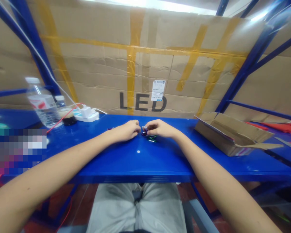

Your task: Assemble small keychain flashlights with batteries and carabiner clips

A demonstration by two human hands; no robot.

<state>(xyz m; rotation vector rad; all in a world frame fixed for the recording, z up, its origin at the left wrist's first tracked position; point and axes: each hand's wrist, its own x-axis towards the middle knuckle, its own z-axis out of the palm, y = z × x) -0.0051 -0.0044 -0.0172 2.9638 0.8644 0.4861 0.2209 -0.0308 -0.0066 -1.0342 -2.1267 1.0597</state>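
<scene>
My left hand [128, 131] rests on the blue table with its fingers curled together. Whatever it may hold is hidden from me. Just across a small gap, my right hand [161, 128] pinches a small shiny purple metal piece [144, 132] with a silvery end; its exact kind is too small to make out. Under the right fingers lies a shiny green metal loop [152, 139], shaped like a carabiner. Another small purple piece [109, 129] peeks out behind my left wrist.
An open cardboard box [229, 134] stands at the right, near red flat pieces [281, 127]. On the left are a water bottle [44, 105], a dark-filled bottle [67, 115] and a white power strip [87, 115] with a red cable. A cardboard wall [99, 74] closes the back.
</scene>
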